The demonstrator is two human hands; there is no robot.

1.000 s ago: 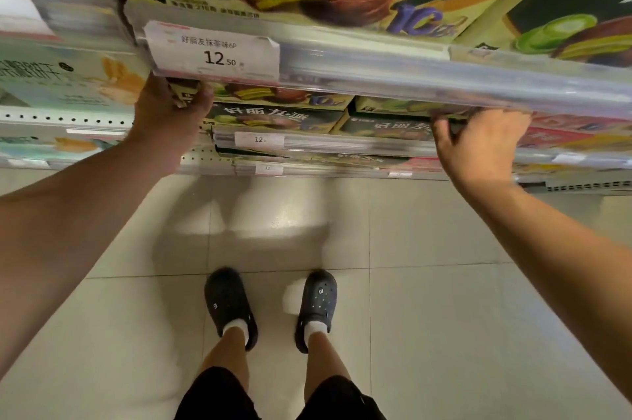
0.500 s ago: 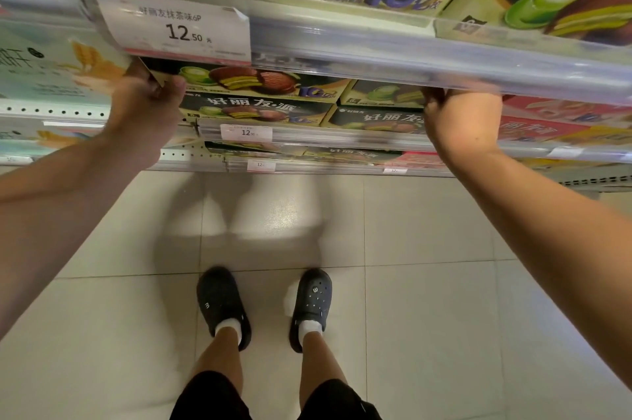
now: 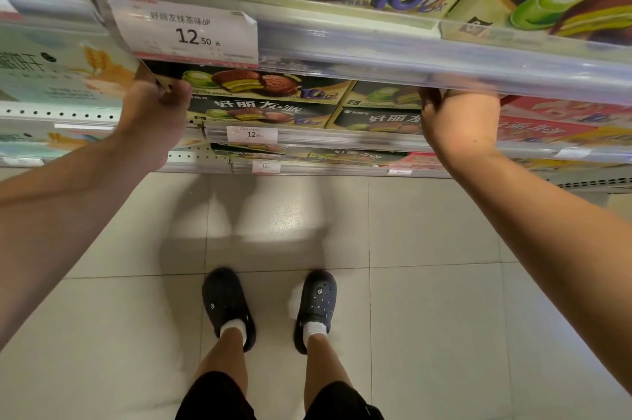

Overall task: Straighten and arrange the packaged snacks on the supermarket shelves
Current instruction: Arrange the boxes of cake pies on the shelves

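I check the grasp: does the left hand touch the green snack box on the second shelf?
Touching. In the head view, the left hand pinches the left corner of the green snack box, thumb on its front face.

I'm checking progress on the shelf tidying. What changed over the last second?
The right hand curled its spread fingers over the far end of the matcha pie boxes. The left hand kept gripping the near box corner. Price tag, boxes and feet look unchanged.
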